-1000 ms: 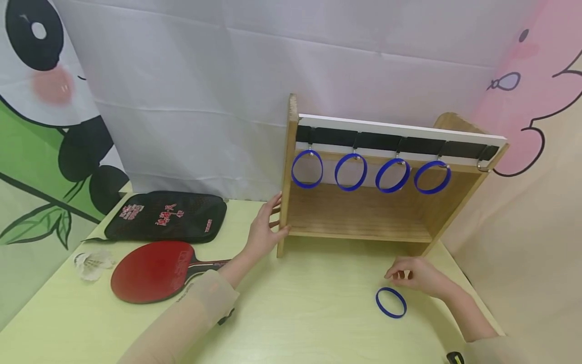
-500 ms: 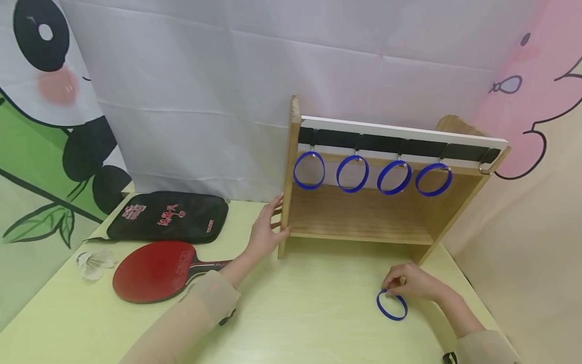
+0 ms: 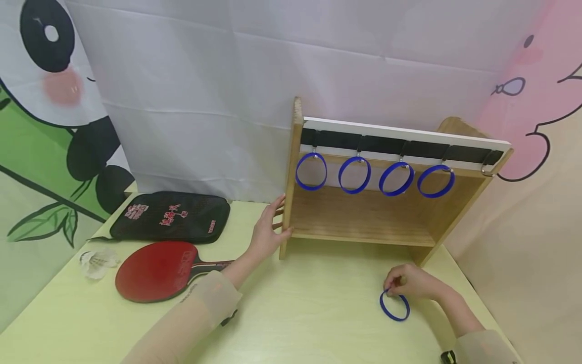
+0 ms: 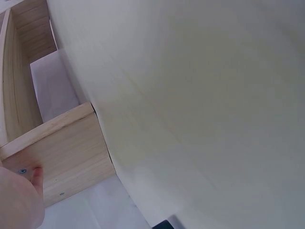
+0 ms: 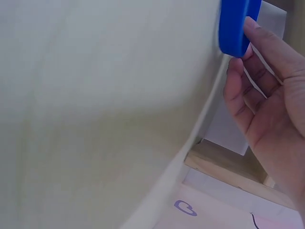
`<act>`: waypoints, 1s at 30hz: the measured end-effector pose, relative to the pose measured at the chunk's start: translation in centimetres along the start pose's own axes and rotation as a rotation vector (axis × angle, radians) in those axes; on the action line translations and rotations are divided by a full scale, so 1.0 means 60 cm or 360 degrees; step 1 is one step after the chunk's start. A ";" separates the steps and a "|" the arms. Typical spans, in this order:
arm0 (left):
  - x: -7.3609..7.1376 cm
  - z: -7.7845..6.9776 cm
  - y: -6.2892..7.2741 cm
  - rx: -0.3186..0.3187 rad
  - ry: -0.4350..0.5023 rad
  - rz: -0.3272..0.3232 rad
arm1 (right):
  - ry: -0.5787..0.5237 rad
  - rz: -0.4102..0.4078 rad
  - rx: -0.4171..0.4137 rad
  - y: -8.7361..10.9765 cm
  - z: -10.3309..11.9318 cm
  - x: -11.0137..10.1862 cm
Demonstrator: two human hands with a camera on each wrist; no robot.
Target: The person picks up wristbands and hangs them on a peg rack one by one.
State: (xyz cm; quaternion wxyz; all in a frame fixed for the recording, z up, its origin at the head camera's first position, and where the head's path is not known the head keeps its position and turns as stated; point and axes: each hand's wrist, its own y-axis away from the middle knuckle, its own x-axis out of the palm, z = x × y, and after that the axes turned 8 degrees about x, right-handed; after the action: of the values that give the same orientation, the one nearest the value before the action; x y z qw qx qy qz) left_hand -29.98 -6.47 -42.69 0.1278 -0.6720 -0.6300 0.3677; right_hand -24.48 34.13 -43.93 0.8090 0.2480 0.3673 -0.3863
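Note:
My right hand pinches the near-table blue ring, a thin wristband-like loop, at its far edge between thumb and fingertips. In the right wrist view, the thumb and a finger grip the blue band. Flat against the left side panel of a wooden shelf rack rests my left hand, its fingers extended. The left wrist view shows part of that hand by the panel. Several similar blue rings hang from hooks along the rack's white and black front bar.
Another hook sits at the bar's right end. On the left lie a red table tennis bat, a black bat case and a shuttlecock. A grey-white cloth hangs behind the pale table.
My right hand has come down to the ring on the table and taken its far edge between thumb and fingers. The left hand stays on the rack; the view shifts slightly.

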 end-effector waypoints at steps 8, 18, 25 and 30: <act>0.003 0.002 0.000 -0.0010 0.0011 -0.0004 | 0.0099 -0.0104 0.0052 0.008 0.027 -0.019; 0.002 0.004 0.001 0.0004 -0.0001 -0.0005 | 0.0231 -0.0318 -0.0036 0.019 0.058 -0.044; 0.002 0.005 0.001 0.0008 0.0006 -0.0004 | 0.0225 -0.0445 -0.0096 0.032 0.083 -0.070; 0.002 0.004 0.001 -0.0001 0.0004 -0.0010 | 0.0216 -0.0550 -0.0153 0.043 0.107 -0.090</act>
State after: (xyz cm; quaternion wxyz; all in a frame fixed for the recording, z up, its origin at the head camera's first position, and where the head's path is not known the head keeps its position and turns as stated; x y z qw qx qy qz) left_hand -30.12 -6.44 -42.96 0.1295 -0.6704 -0.6321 0.3663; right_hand -22.15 33.62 -35.47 0.7149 0.1680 0.4761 -0.4838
